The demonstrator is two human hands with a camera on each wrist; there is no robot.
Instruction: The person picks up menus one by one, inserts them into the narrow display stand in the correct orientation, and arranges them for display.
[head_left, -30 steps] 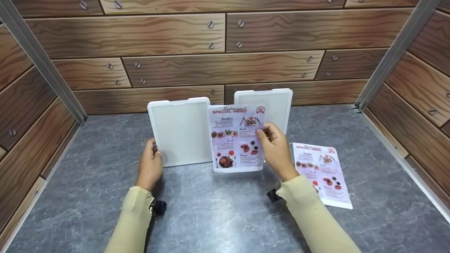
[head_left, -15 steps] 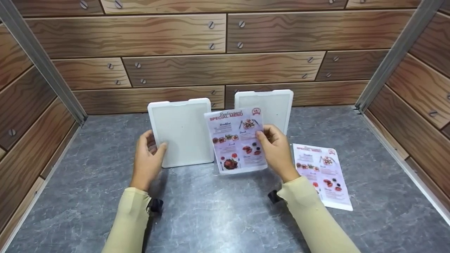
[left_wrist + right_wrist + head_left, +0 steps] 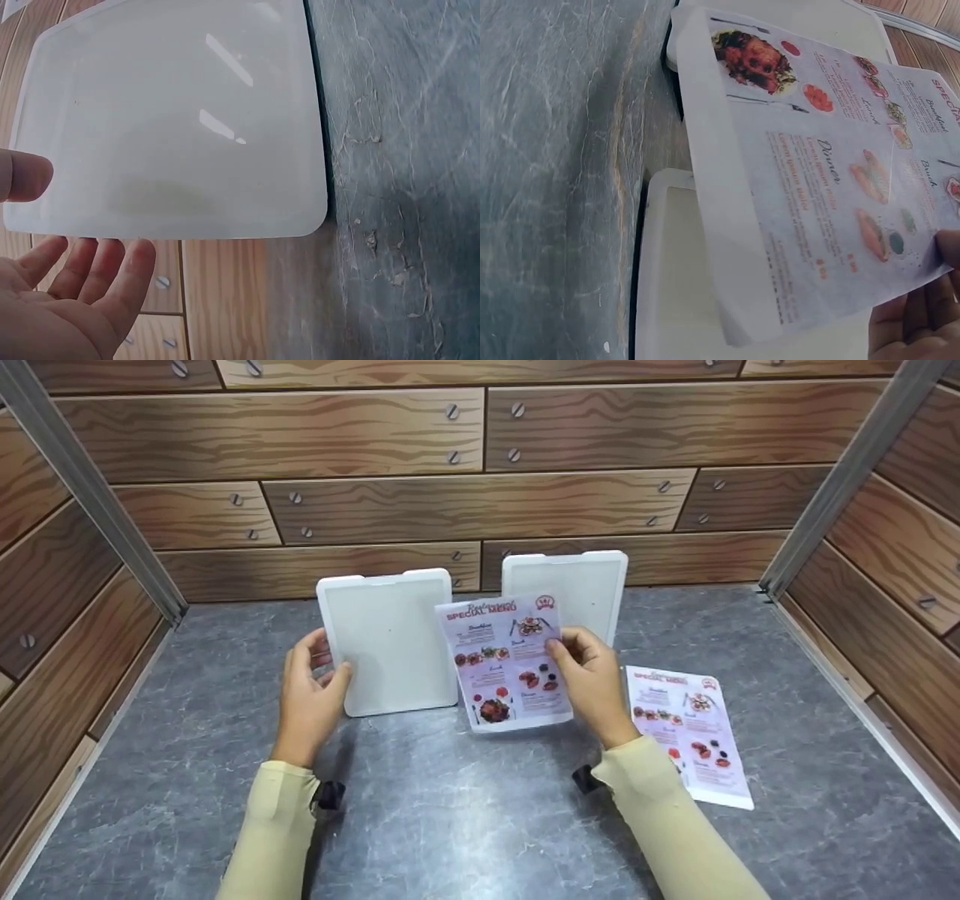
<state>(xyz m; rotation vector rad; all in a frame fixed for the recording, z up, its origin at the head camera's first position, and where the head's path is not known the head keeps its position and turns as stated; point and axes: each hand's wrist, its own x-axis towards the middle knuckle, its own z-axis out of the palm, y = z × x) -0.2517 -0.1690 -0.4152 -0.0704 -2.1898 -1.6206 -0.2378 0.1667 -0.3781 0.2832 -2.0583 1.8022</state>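
Observation:
Two white menu stands with flat panels stand upright: the left panel (image 3: pixel 390 660) and the right panel (image 3: pixel 581 574) a little farther back. My left hand (image 3: pixel 309 697) is at the left panel's side edge, thumb in front and fingers spread behind. In the left wrist view, the fingers (image 3: pixel 131 274) are relaxed beside the panel's edge. My right hand (image 3: pixel 596 686) pinches a printed restaurant menu sheet (image 3: pixel 506 660) at its right edge, thumb on the printed face. The sheet tilts slightly, overlapping the left panel's edge and hiding the lower right panel.
A second menu sheet (image 3: pixel 705 750) lies face up on the grey marbled table (image 3: pixel 465 825), right of the right panel and partly under my right sleeve (image 3: pixel 660 802). Wood-patterned walls (image 3: pixel 375 435) enclose the table at the back and both sides.
The menu sheet has tilted and its left side has dropped slightly, while my right hand stays nearly in place. My left hand has loosened from the left panel's edge and opened.

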